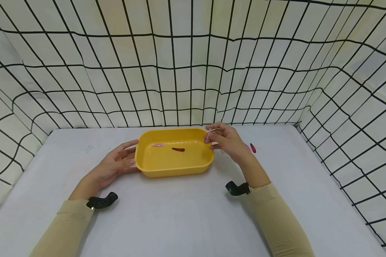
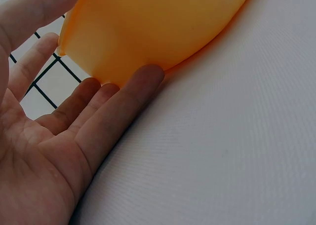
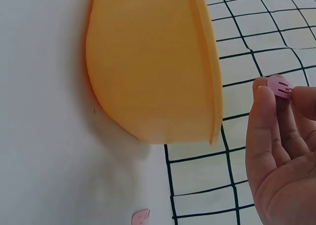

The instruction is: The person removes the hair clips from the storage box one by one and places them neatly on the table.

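A yellow plastic basin point(image 1: 177, 173) stands on the white table. My left hand point(image 1: 112, 164) rests against its left end; in the left wrist view the fingers point(image 2: 113, 106) look fairly straight and touch the outer wall. Above the basin's right rim, my right hand point(image 1: 228, 142) pinches a pink hair clip point(image 3: 280, 87) between thumb and fingertips. Inside the basin lie a pink clip point(image 1: 158, 145) and a dark red clip point(image 1: 178, 149), apart from each other. Another red clip point(image 1: 253, 148) lies on the table behind the right wrist, beside a partly hidden pink piece point(image 1: 248, 147).
A black wire grid point(image 1: 191, 78) with pale panels behind it borders the back and both sides of the table point(image 1: 180, 217). Each wrist carries a black camera mount, the left one point(image 1: 102, 201) and the right one point(image 1: 237, 188) both above the tabletop.
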`<action>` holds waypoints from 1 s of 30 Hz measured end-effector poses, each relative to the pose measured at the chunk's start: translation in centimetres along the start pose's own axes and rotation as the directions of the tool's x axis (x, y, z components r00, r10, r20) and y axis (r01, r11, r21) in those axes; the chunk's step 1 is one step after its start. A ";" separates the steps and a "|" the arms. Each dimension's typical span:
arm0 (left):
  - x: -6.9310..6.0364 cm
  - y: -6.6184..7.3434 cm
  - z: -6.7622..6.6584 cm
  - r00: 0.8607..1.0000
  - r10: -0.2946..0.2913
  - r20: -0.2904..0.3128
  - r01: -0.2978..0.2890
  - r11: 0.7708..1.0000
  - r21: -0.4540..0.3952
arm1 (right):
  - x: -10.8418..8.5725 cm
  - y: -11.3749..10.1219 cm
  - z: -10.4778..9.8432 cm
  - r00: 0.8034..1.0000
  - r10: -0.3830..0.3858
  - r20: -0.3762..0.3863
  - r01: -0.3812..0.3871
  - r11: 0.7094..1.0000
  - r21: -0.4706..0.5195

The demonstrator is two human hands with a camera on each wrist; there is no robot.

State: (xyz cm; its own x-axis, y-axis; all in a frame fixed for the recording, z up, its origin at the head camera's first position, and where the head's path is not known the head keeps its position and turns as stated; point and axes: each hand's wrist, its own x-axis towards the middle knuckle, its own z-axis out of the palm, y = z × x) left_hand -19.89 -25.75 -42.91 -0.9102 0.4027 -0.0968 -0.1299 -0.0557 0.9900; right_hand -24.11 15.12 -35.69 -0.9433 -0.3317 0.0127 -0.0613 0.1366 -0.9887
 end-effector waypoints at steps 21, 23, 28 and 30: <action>0.1 0.0 0.0 1.000 0.005 0.003 -0.005 1.000 -0.007 | -0.3 0.0 -3.3 0.993 -0.005 -0.119 -0.001 0.999 -0.049; 0.1 0.0 0.0 1.000 0.006 0.005 -0.006 1.000 -0.008 | -0.4 0.0 -3.7 0.991 -0.002 -0.136 -0.006 0.999 -0.052; 0.0 0.1 0.0 1.000 0.005 0.002 -0.005 1.000 -0.008 | -0.6 0.2 -5.0 0.982 0.008 -0.187 -0.023 0.997 -0.075; 0.0 0.1 0.0 1.000 0.010 0.005 -0.010 1.000 -0.006 | -0.7 0.2 -5.6 0.978 0.012 -0.209 -0.030 0.996 -0.083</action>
State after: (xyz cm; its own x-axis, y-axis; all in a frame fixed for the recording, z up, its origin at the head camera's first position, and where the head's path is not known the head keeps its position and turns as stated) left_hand -19.88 -25.70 -42.83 -0.9096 0.4063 -0.0863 -0.1230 -0.0650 0.9903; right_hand -25.26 20.60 -35.10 -0.9913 -0.1274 0.0318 -0.0600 0.2239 -0.9728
